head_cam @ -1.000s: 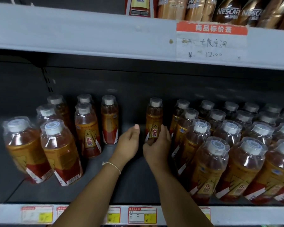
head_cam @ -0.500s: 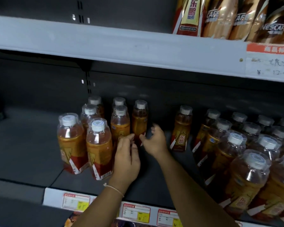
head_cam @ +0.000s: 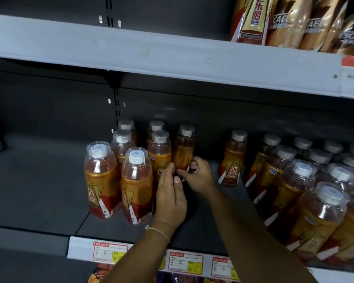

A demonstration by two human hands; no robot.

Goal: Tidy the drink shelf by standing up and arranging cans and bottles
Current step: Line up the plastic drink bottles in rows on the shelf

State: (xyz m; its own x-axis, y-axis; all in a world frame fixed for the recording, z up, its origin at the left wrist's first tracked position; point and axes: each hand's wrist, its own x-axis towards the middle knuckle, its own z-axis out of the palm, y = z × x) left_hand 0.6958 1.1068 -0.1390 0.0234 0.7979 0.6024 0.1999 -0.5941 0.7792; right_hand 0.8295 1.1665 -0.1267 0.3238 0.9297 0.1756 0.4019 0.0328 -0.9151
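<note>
Upright orange drink bottles with white caps and red-gold labels stand on the dark shelf [head_cam: 39, 180]. A left cluster of several bottles [head_cam: 137, 180] stands near the middle. At its right edge is a single bottle [head_cam: 184, 148]. My right hand [head_cam: 199, 176] grips this bottle's base, fingers and thumb curled round it. My left hand [head_cam: 171, 197] lies just left of it, with straight fingertips touching the bottle's lower part beside a neighbouring bottle [head_cam: 159, 154]. A lone bottle [head_cam: 233, 158] stands apart to the right.
A dense block of the same bottles [head_cam: 315, 190] fills the shelf's right side. The upper shelf edge [head_cam: 172, 56] overhangs, carrying coffee bottles [head_cam: 307, 21]. Price tags [head_cam: 185, 264] line the front rail. Bare shelf lies to the left.
Both hands left the lone bottle and moved left to the bottle at the cluster's right edge. My right hand now holds its base. The camera view panned left.
</note>
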